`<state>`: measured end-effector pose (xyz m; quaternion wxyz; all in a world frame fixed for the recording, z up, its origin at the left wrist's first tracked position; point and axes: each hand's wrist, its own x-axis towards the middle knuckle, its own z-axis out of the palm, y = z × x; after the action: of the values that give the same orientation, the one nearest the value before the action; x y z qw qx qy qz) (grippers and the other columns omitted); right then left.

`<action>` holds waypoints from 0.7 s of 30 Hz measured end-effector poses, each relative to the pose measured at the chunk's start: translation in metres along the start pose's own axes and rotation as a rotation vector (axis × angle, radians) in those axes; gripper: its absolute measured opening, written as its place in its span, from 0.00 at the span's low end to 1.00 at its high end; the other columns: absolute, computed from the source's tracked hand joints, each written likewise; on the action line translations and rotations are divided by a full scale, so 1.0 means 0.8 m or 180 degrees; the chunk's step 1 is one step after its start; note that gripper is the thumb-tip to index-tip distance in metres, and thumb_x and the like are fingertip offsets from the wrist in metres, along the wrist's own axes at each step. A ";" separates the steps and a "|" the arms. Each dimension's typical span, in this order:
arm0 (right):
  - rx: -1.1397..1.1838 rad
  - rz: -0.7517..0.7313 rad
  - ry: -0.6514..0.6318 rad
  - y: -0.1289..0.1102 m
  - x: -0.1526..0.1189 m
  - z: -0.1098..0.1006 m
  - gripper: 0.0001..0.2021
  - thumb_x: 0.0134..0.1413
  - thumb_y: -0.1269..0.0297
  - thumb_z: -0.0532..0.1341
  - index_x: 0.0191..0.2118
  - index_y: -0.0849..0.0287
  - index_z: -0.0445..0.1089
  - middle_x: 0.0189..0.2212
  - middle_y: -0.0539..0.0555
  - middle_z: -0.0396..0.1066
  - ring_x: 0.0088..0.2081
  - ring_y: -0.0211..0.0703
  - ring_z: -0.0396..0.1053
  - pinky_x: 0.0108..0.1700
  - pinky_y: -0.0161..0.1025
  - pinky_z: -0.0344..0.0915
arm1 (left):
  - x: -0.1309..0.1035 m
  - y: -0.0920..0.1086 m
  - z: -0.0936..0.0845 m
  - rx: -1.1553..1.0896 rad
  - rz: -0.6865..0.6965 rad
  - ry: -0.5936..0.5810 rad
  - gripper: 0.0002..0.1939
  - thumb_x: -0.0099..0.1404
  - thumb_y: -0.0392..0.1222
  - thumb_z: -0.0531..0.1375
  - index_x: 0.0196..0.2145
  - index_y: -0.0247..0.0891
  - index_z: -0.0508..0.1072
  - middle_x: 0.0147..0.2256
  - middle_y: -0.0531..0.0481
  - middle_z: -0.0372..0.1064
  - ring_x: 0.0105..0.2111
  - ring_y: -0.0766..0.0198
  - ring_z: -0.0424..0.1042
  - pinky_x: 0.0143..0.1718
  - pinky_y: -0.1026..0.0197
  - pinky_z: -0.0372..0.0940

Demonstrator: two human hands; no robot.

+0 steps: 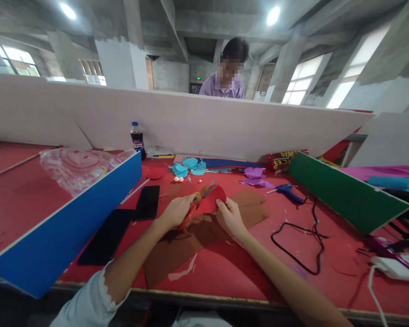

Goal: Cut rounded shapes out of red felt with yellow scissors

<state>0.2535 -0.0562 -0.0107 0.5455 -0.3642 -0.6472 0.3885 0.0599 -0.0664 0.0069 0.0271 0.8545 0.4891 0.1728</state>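
Observation:
My left hand is closed around orange-handled scissors, whose blades point up and to the right. Between finger and thumb, my right hand pinches a rounded piece of red paper. The scissor blades lie at the red paper's upper left edge; whether they are cutting into it I cannot tell. Beneath both hands, folded brown paper is spread over the red tabletop.
Left stand a blue board, two dark phone-like slabs and a cola bottle. Behind lie blue paper petals and purple ones. On the right are a glue gun, black cord and green board. A person is beyond the white partition.

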 end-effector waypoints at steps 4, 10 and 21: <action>0.0015 -0.0003 -0.0033 0.002 0.000 0.000 0.12 0.51 0.60 0.51 0.23 0.60 0.62 0.18 0.48 0.63 0.23 0.37 0.60 0.27 0.33 0.57 | 0.000 0.003 -0.004 0.0012 0.0005 -0.0076 0.16 0.55 0.36 0.52 0.43 0.37 0.59 0.41 0.44 0.66 0.40 0.59 0.66 0.38 0.62 0.58; -0.0029 -0.0029 -0.0043 0.003 0.000 0.000 0.12 0.51 0.61 0.51 0.22 0.60 0.61 0.17 0.48 0.63 0.22 0.36 0.60 0.27 0.32 0.57 | 0.002 0.000 0.002 0.0010 0.0080 -0.0025 0.15 0.55 0.37 0.51 0.43 0.37 0.59 0.40 0.45 0.67 0.39 0.60 0.67 0.38 0.62 0.59; -0.0049 0.0008 0.0024 0.003 0.003 -0.003 0.12 0.51 0.61 0.51 0.22 0.61 0.62 0.17 0.48 0.62 0.23 0.36 0.60 0.27 0.32 0.57 | 0.000 -0.004 0.002 0.0520 -0.0026 -0.0137 0.13 0.56 0.36 0.51 0.41 0.37 0.59 0.33 0.47 0.69 0.35 0.58 0.69 0.32 0.62 0.59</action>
<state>0.2559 -0.0525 -0.0115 0.5447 -0.3706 -0.6476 0.3828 0.0574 -0.0646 0.0045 -0.0314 0.8554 0.5044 0.1138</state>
